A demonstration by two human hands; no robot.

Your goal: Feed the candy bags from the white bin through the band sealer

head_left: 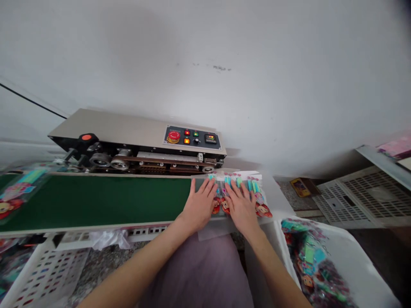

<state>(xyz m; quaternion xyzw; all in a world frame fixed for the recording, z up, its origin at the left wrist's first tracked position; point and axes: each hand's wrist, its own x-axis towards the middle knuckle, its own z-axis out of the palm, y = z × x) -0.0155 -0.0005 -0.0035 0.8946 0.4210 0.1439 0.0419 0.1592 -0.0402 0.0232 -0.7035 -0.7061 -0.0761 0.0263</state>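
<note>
Closest to the person, two bare forearms reach forward over a lap covered in pale purple cloth. The left hand (199, 204) lies flat, fingers spread and palm down, on the left end of a clear plastic packet (237, 194). The right hand (243, 206) lies flat just beside it, fingers likewise spread, pressing the middle of the same packet. Neither hand pinches anything; both simply rest on top.

The packet is transparent and holds a row of small turquoise pieces along its far edge and red-and-orange cartoon figures along its near edge. It lies at the right end of the green conveyor belt (96, 200), partly on the belt and partly on the white ledge beside it, with its far edge close to the sealing rail.

To the right, low down, a white tub (359, 252) is filled with a jumble of similar colourful packets. To the left, low down, a white slotted crate (45, 273) sits under the belt's edge, and a crumpled bit of clear film lies near it. At the belt's far left end another filled packet (16, 192) lies flat.

Behind the belt stands the sealing machine (128, 128), grey metal, with rollers along its front and a dark control panel (192, 137) bearing a red button, lit lamps and a small display. Further right, a white perforated basket (362, 196) rests on the floor. A plain white wall (224, 51) closes the room behind.
</note>
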